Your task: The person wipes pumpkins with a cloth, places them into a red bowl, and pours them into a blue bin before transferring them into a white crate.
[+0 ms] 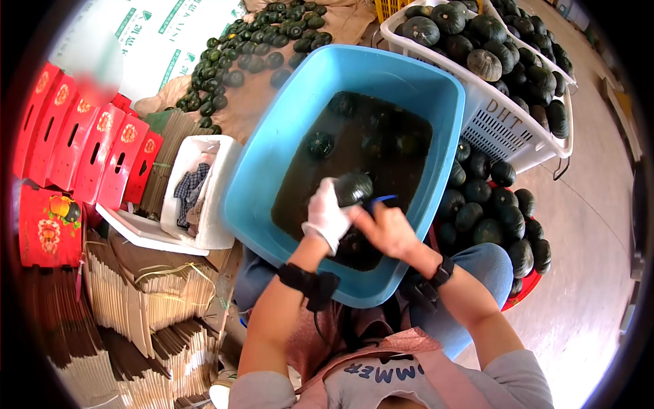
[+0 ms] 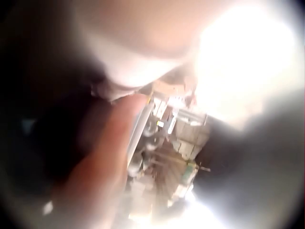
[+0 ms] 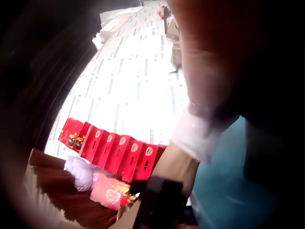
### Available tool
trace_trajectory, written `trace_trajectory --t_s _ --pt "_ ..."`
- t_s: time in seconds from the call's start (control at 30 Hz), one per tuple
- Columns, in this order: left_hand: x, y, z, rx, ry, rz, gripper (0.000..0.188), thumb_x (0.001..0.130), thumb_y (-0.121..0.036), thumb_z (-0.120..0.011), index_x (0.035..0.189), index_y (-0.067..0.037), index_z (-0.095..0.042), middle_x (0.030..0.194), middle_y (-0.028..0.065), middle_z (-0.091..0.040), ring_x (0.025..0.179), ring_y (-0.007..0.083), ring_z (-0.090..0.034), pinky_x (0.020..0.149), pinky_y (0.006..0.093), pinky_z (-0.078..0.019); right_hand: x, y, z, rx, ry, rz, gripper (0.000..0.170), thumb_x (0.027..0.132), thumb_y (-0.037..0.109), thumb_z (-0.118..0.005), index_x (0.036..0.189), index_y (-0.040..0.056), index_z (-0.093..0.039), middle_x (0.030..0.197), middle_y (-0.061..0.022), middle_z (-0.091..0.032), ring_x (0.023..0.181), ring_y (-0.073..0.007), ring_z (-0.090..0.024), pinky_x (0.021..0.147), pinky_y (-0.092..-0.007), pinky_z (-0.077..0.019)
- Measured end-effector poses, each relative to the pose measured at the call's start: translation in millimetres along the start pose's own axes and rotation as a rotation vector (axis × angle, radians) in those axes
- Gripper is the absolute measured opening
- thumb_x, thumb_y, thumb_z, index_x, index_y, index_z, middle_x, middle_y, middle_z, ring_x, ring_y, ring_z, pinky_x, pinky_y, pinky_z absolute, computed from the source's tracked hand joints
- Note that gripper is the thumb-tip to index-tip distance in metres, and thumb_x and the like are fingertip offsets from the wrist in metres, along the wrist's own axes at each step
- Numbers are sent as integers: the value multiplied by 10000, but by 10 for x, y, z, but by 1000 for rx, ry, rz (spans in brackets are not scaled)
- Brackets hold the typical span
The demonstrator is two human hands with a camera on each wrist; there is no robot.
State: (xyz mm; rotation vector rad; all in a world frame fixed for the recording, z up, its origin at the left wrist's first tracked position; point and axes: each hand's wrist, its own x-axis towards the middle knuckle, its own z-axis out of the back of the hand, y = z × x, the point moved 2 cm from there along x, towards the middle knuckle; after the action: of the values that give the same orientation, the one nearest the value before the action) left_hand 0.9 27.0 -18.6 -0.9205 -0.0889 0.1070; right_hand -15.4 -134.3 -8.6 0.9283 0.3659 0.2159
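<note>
Over the water in a blue tub point(image 1: 255, 146), my left hand point(image 1: 325, 213), in a white glove, grips a small dark green pumpkin point(image 1: 354, 189) from its left side. My bare right hand point(image 1: 388, 230) is close beside it, fingers curled round a slim blue tool point(image 1: 383, 200); its working end is hidden. More dark pumpkins, such as one pumpkin point(image 1: 320, 144), float in the murky water. The right wrist view shows the white glove point(image 3: 194, 136) by the tub wall point(image 3: 224, 167); the left wrist view is blurred by close skin and glare.
Right of the tub stand a white crate point(image 1: 501, 123) heaped with pumpkins and a red basin point(image 1: 521, 293) of pumpkins. More small pumpkins point(image 1: 255, 48) lie on a brown sheet behind. To the left are a foam box point(image 1: 221, 163), red cartons point(image 1: 102, 143) and stacked flat cardboard point(image 1: 116, 293).
</note>
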Motion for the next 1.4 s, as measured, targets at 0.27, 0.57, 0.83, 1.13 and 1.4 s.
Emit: trace_trajectory --t_s 0.27,0.57,0.83,1.13,1.4 --pt "1756 316 1057 -1330 -134 283 634 860 -399 -746 1375 -124 -498 1153 118 -618 936 198 -643 745 310 -572 535 -482 193 394 -164 -105 399 978 346 -563 977 -43 -650 800 -210 -663 755 -280 -641 740 -418 -489" --pt "2179 1373 -185 429 270 249 1007 659 -438 -834 1503 -139 -373 1502 249 -371 1346 393 -419 1078 462 -402 2111 -1356 -121 -88 -363 -425 502 1006 396 -416 1090 -58 -614 1118 -342 -628 1056 -481 -619 910 -515 -507" --pt "2246 1917 -787 370 361 347 1001 620 -384 -837 1457 -79 -380 1395 237 -512 1274 396 -502 1038 462 -456 2104 -1788 -863 -546 227 -665 588 900 366 -562 1428 120 -484 1540 -135 -359 1460 -354 -237 1126 -558 -273" --pt "1740 2229 -1255 -24 683 351 947 677 -511 -791 1392 25 -477 1260 199 -632 1197 292 -584 1001 353 -458 2148 -1421 -541 75 -246 -566 664 943 513 -524 1170 -103 -626 1199 -320 -622 1182 -464 -571 1024 -480 -434" --pt "1056 970 -707 -1419 638 567 604 910 -674 -397 1186 -179 -604 1185 90 -643 1116 298 -584 1008 500 -442 859 72 75 35 156 76 716 1014 603 -291 1468 68 -434 1528 -207 -359 1432 -353 -247 1191 -416 -209"
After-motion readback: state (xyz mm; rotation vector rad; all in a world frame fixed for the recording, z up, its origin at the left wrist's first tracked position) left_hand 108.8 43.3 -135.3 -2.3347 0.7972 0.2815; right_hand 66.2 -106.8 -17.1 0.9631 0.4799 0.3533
